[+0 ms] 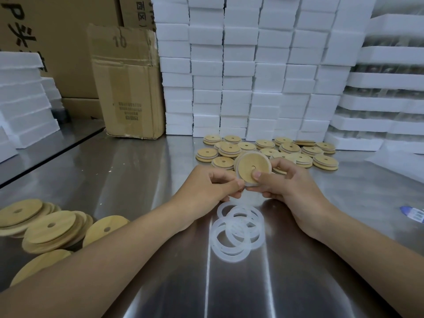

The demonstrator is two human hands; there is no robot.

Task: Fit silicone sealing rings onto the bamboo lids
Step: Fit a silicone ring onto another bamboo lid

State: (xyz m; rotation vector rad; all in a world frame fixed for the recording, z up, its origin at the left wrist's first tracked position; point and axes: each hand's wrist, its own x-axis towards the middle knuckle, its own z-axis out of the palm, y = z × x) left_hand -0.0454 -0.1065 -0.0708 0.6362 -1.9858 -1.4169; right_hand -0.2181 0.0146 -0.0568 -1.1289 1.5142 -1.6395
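Observation:
A round bamboo lid (252,165) with a small centre hole is held upright above the steel table, between both hands. My right hand (286,182) grips it with the thumb pressed on its face. My left hand (213,184) pinches its lower left edge, where a translucent white sealing ring (249,184) shows around the rim. A loose heap of several white silicone rings (237,232) lies on the table just below my hands. Behind the hands lie several bamboo lids (305,152), white rings showing at the edges of some. Plain lids (46,228) are piled at the near left.
The steel table (137,180) has white foam blocks (241,72) stacked high along its back edge and more foam (23,99) at the left. A worn cardboard box (128,83) stands at the back left. A blue and white object (413,213) lies at the right edge.

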